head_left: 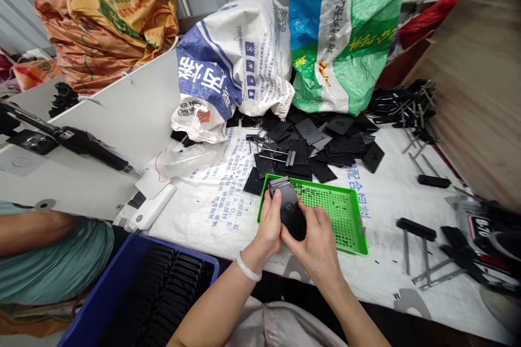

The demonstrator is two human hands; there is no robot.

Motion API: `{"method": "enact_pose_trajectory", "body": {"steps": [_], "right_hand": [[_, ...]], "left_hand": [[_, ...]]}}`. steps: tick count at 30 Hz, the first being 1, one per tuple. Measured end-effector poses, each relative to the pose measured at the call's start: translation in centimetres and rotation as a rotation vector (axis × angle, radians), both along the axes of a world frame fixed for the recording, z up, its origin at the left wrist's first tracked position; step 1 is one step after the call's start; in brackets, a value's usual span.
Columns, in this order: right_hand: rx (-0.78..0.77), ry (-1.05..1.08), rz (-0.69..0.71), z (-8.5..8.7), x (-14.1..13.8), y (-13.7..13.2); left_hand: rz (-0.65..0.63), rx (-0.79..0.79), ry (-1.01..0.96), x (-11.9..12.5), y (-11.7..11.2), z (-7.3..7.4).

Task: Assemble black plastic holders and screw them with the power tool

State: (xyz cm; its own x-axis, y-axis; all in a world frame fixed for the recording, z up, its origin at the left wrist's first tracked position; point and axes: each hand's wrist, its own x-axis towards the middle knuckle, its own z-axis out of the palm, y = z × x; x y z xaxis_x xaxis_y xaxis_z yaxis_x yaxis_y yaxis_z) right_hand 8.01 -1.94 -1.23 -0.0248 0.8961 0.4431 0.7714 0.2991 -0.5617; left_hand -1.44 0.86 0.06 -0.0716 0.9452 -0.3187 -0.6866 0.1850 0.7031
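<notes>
Both my hands hold one flat black plastic part (290,206) with a grey clip at its top, just above the near left corner of a green perforated tray (342,211). My left hand (269,222), with a pale bangle on the wrist, grips the part's left edge with curled fingers. My right hand (315,238) closes on its lower right side. Behind the tray lies a heap of black square plates (313,146).
A blue bin (122,293) of stacked black parts stands at the near left. Two large woven sacks (342,32) stand at the back. Black rods and metal pins (419,244) lie at right. Another person's arm (36,230) and a black tool (73,141) are at left.
</notes>
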Motion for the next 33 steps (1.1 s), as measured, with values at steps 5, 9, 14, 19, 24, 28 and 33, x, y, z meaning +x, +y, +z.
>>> {"method": "enact_pose_trajectory", "body": {"steps": [5, 9, 14, 19, 24, 28, 33], "right_hand": [[0.000, -0.044, -0.013, -0.3, -0.3, -0.1], [0.002, -0.003, 0.002, -0.5, -0.5, -0.2], [0.001, 0.002, 0.031, -0.3, -0.5, -0.1], [-0.058, -0.007, 0.131, 0.3, 0.1, 0.1], [-0.230, 0.297, 0.170, 1.2, 2.4, 0.5], [-0.578, 0.616, 0.308, 1.1, 3.7, 1.0], [-0.560, 0.861, 0.285, 0.1, 2.7, 0.9]], "left_hand": [[-0.005, -0.012, 0.026, -0.2, 0.1, 0.1], [-0.013, -0.006, 0.032, -0.5, 0.1, 0.0], [-0.012, -0.006, 0.018, -0.5, 0.1, -0.3], [-0.053, 0.047, 0.046, -0.7, 0.0, 0.0], [-0.052, 0.032, 0.025, -0.9, -0.1, 0.7], [-0.110, 0.055, 0.011, -0.7, -0.5, 1.2], [-0.097, 0.117, 0.066, 0.1, -0.9, 1.6]]}}
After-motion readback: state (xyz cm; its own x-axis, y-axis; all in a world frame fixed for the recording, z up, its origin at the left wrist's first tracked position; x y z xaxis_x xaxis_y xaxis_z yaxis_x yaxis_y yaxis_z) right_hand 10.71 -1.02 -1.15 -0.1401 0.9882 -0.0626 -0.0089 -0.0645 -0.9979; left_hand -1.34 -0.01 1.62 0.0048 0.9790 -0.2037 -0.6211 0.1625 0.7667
